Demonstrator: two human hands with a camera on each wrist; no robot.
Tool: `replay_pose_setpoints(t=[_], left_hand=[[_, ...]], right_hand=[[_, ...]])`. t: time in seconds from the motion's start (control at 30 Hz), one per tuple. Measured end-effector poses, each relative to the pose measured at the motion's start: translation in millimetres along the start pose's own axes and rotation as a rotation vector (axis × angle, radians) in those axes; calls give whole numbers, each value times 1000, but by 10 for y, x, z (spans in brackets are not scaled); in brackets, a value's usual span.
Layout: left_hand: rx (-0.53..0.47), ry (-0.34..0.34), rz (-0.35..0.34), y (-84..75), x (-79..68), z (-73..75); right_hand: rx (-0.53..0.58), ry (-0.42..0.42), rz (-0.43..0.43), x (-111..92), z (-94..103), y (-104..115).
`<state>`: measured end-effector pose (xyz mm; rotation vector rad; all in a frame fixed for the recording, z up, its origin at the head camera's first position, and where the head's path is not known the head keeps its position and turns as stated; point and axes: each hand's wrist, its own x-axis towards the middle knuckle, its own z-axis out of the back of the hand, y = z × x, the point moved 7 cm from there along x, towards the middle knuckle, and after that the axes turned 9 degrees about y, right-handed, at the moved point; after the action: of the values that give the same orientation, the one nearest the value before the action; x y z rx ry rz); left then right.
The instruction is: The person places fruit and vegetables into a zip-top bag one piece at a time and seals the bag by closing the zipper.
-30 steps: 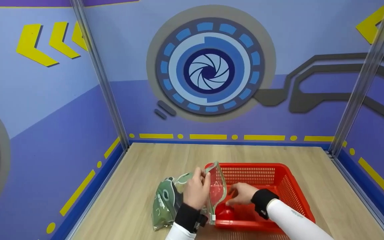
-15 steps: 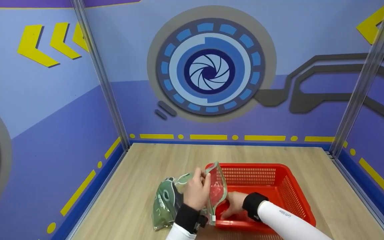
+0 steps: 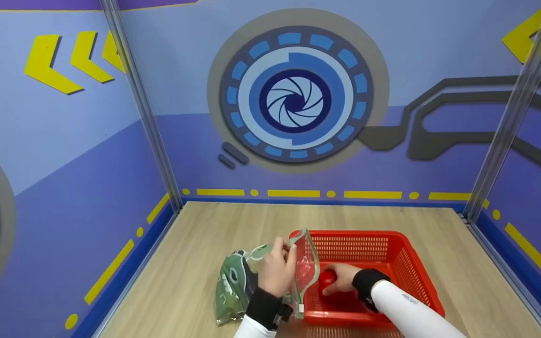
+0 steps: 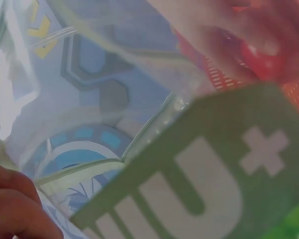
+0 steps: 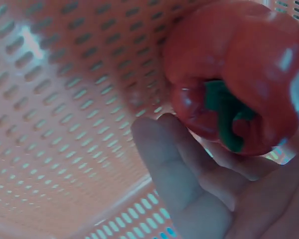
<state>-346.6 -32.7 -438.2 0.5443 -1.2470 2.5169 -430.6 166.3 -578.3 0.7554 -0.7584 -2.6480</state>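
Observation:
My right hand (image 3: 343, 278) holds a red bell pepper (image 3: 328, 277) inside the near left part of the red basket (image 3: 416, 267). In the right wrist view the pepper (image 5: 239, 59) shows its green stem, and fingers (image 5: 184, 184) curl under it. My left hand (image 3: 276, 270) pinches the rim of a green, partly clear zip bag (image 3: 233, 288), whose mouth gapes toward the basket. Through the left wrist view, the bag's clear film (image 4: 114, 64) and a green printed panel (image 4: 199, 169) fill most of the picture. Full shapes inside the bag are hard to make out.
The perforated basket stands on a pale wooden table (image 3: 214, 225), its left rim close beside the bag's mouth. Blue patterned panels (image 3: 195, 150) and metal posts (image 3: 143, 103) enclose the table at the back and sides.
My right hand has reached down to the basket's near left, taken hold of the bell pepper, and drawn it slightly right and away from me. The left hand and bag have stayed in place.

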Motion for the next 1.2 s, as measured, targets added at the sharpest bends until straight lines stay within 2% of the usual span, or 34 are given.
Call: replay_pose_setpoints(t=[0.13, 0.27, 0.43, 0.57, 0.7, 0.8, 0.9, 1.07, 1.2], left_hand=[[3, 2, 6, 4, 0, -6], [-13, 15, 18, 16, -3, -18], [-17, 23, 26, 19, -6, -18], [-11, 16, 21, 13, 6, -9], [-7, 7, 14, 5, 9, 2], [-7, 8, 18, 5, 12, 0], [-11, 17, 23, 16, 16, -5], [-16, 14, 12, 22, 19, 4], [-3, 4, 17, 14, 17, 12]], right_hand=[[10, -10, -40, 17, -1, -94], [35, -78, -27, -35, 78, -96], [157, -213, 73, -131, 289, -23], [318, -285, 163, -217, 499, 82], [411, -344, 232, -347, 686, 259], [406, -370, 291, -462, 775, 446], [366, -335, 350, -558, 760, 647], [230, -206, 401, -560, 535, 918], [89, -186, 429, -476, 383, 1078]])
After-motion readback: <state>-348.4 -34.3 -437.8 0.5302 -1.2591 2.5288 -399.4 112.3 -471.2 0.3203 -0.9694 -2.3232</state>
